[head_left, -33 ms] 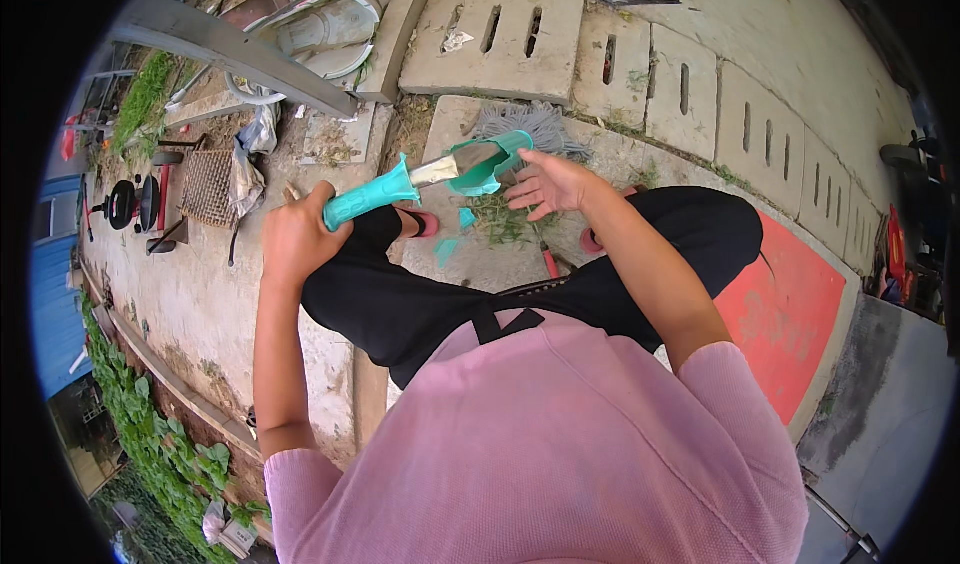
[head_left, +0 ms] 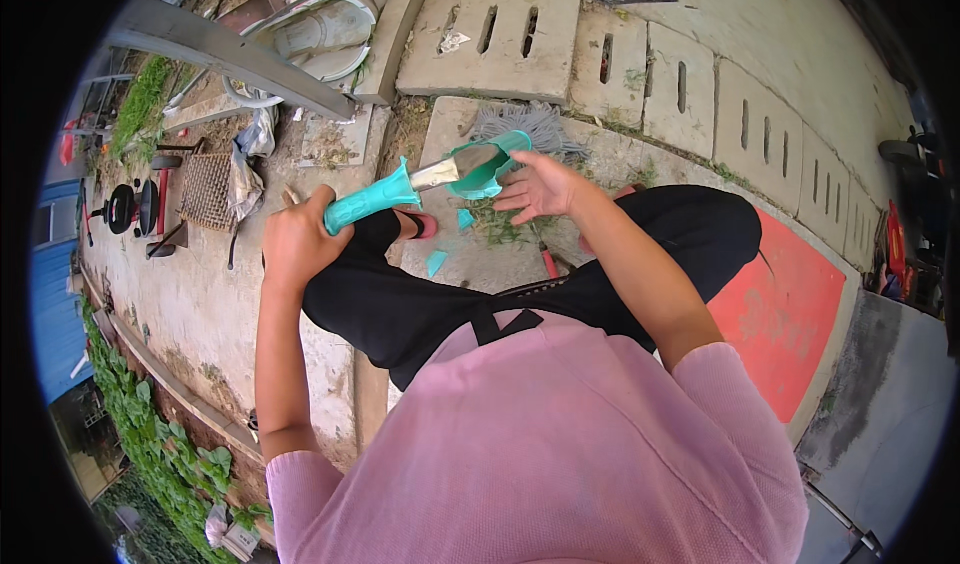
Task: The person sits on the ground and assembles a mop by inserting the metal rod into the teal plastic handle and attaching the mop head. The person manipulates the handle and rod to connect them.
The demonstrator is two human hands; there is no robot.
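Note:
My left hand point(head_left: 298, 236) is closed round the left end of a long tube with a cracked turquoise plastic sleeve point(head_left: 370, 202). A bare pale metal stretch point(head_left: 437, 173) shows where the sleeve is broken through. Past it, the jagged, split-open right part of the turquoise plastic point(head_left: 488, 172) surrounds a grey metal piece. My right hand point(head_left: 540, 186) is open beside that end, fingers spread; whether its thumb touches the rim I cannot tell. Small turquoise shards point(head_left: 437, 262) show below, between my knees. Grey mop strings point(head_left: 525, 127) lie behind the tube.
Between my feet are cut grass point(head_left: 500, 226) and a red-handled tool point(head_left: 548, 261). Slotted concrete slabs point(head_left: 500, 44) run along the far side. A grey post point(head_left: 230, 52) crosses the upper left, near a woven seat point(head_left: 208, 192). A red board point(head_left: 785, 309) lies at right.
A turquoise shard, blurred before, is a little lower and sharp now. My right hand has shifted slightly left. My left hand keeps its hold on the tube.

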